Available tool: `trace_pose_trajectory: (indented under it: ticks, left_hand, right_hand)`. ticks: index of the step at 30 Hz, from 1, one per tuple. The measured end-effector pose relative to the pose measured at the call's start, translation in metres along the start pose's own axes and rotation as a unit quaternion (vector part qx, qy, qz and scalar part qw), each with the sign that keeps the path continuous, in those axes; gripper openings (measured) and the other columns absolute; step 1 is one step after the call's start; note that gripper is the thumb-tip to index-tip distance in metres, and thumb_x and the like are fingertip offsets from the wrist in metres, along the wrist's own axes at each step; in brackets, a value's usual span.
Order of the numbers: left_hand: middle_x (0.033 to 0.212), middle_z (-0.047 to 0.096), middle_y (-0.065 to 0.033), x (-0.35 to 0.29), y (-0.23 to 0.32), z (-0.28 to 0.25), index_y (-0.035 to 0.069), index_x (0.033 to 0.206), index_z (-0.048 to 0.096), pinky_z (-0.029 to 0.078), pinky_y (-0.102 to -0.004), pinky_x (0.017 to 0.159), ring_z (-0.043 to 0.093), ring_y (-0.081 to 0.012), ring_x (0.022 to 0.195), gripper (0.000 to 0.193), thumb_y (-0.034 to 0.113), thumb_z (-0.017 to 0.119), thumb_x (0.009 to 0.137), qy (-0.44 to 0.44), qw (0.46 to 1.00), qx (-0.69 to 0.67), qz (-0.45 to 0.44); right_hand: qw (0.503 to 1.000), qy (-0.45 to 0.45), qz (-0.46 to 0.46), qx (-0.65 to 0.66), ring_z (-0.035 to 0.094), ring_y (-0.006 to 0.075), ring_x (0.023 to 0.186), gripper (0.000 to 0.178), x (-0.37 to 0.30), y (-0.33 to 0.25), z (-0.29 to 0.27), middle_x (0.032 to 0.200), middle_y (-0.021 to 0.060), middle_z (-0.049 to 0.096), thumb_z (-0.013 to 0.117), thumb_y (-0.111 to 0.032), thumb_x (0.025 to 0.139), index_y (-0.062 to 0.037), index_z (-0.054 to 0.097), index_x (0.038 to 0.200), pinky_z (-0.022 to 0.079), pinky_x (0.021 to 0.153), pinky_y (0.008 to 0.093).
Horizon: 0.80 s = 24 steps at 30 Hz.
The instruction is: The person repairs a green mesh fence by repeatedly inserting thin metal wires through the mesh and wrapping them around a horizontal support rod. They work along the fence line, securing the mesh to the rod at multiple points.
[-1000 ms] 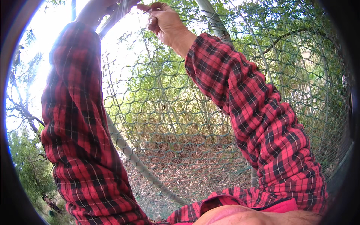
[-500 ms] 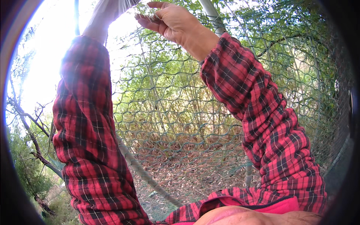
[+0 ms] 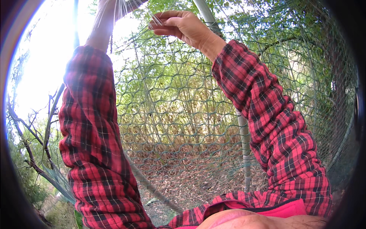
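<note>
bare branches (image 3: 38, 170): well below the left hand, outside its sleeve (image 3: 89, 126).
left hand: past the top edge, only its forearm (image 3: 101, 33) shows; cannot tell what it grips.
white strands (image 3: 122, 5): task's thing, fanned out left of the right hand, some crossing its fingertips.
slanted pole (image 3: 146, 184): well below both hands.
green net (image 3: 164, 100): below the right hand, spread as a sheet.
right hand (image 3: 177, 26): fingers loosely bent; cannot tell if strands are pinched.
grey pole (image 3: 205, 12): just right of the right hand.
progress: net looks already up; visible strand ends hang loose, so likely unfinished; amount left unclear.
</note>
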<state>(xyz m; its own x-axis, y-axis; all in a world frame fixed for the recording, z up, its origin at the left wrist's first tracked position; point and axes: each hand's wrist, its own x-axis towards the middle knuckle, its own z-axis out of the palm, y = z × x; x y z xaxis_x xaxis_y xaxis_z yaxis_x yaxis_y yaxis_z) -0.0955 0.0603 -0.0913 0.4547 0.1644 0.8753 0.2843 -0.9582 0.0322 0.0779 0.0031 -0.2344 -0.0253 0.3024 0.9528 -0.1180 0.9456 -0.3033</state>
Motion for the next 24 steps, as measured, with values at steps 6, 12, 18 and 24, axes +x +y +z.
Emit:
trace_pose_trajectory:
  ticks: [6,12,18,24]
  left_hand:
    - [0.077,0.062,-0.0068,-0.005,-0.004,0.005,0.003,0.095,0.062,0.046,-0.0248,0.051,0.058,-0.0124,0.065,0.019,0.018,0.055,0.085,0.035,0.998,-0.060,0.010]
    - [0.078,0.062,-0.0078,-0.018,-0.006,0.015,0.002,0.097,0.061,0.047,-0.0256,0.053,0.059,-0.0135,0.067,0.019,0.016,0.055,0.085,0.088,0.985,-0.142,0.044]
    - [0.080,0.062,-0.0088,-0.024,0.004,0.018,0.002,0.099,0.061,0.049,-0.0263,0.055,0.060,-0.0147,0.069,0.018,0.013,0.055,0.086,0.126,0.966,-0.210,0.086]
    - [0.082,0.062,-0.0099,-0.050,0.033,0.029,0.001,0.101,0.061,0.050,-0.0271,0.056,0.060,-0.0159,0.071,0.019,0.011,0.055,0.086,0.151,0.949,-0.228,0.153]
  right_hand:
    - [0.973,0.067,-0.083,-0.202,0.066,0.0204,0.079,0.019,0.015,-0.013,0.007,0.090,0.0146,0.064,0.054,-0.015,0.089,-0.0004,0.061,0.099,0.055,0.066,0.0274]
    - [0.877,0.087,-0.256,-0.398,0.064,0.0242,0.063,0.022,0.057,-0.036,0.017,0.066,0.0162,0.063,0.048,-0.013,0.084,0.0029,0.063,0.080,0.050,0.060,0.0339]
    - [0.777,0.049,-0.283,-0.561,0.063,0.0297,0.065,0.019,0.102,-0.069,0.031,0.069,0.0177,0.063,0.054,-0.016,0.079,-0.0020,0.066,0.075,0.049,0.065,0.0375]
    - [0.768,0.026,-0.301,-0.565,0.063,0.0293,0.067,0.017,0.095,-0.080,0.049,0.072,0.0175,0.064,0.054,-0.014,0.079,-0.0019,0.066,0.079,0.048,0.066,0.0368]
